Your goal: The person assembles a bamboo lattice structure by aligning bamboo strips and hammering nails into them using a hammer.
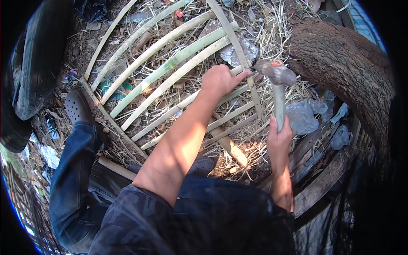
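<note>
A frame of pale bamboo slats [168, 63] lies in front of me, its long strips running side by side between two cross strips. My left hand [219, 81] is closed around one long slat near its far right end. Its thumb reaches onto the right-hand cross strip [239, 44], where the two meet. In my right hand [280, 137] is a hammer [278, 97], gripped by its light handle. The worn hammer head [276, 72] is up beside the joint, just right of my left thumb. Any nail at that spot is too small to make out.
A thick tree trunk [335, 55] curves along the right. Crumpled clear plastic [301, 118] lies below it. A grey rock [239, 51] shows under the frame, among bamboo shavings [272, 34]. Dark tires [40, 63] stand at the left, near my clog [80, 106]. A bamboo pole [229, 148] lies nearer me.
</note>
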`<act>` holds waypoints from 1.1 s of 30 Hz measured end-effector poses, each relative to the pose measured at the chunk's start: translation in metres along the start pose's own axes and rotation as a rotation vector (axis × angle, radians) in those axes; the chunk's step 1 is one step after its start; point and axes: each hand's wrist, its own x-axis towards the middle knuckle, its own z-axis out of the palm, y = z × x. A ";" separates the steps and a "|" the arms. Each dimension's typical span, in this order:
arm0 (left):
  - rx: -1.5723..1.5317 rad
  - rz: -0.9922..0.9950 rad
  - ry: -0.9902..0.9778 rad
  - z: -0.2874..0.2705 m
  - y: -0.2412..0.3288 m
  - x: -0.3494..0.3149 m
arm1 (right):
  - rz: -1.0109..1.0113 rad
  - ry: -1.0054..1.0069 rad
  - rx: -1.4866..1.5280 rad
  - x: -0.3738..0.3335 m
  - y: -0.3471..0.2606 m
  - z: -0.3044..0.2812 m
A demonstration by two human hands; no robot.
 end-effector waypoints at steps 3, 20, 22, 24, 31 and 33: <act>-0.031 -0.002 -0.034 0.010 -0.007 0.004 | 0.008 -0.047 -0.071 0.004 0.014 0.010; -0.018 0.001 -0.015 0.006 -0.004 0.002 | -0.003 -0.027 0.109 -0.003 0.022 0.022; 0.010 0.013 0.025 0.007 -0.001 0.001 | -0.091 0.062 0.098 -0.002 0.033 0.022; 0.001 -0.019 -0.053 0.006 -0.005 0.004 | 0.044 -0.135 -0.062 0.007 0.030 0.025; -0.031 -0.020 -0.025 0.005 -0.009 0.007 | -0.048 -0.022 0.121 0.000 0.030 0.033; -0.050 -0.037 -0.059 0.000 0.001 0.009 | -0.102 0.056 0.127 -0.004 0.036 0.034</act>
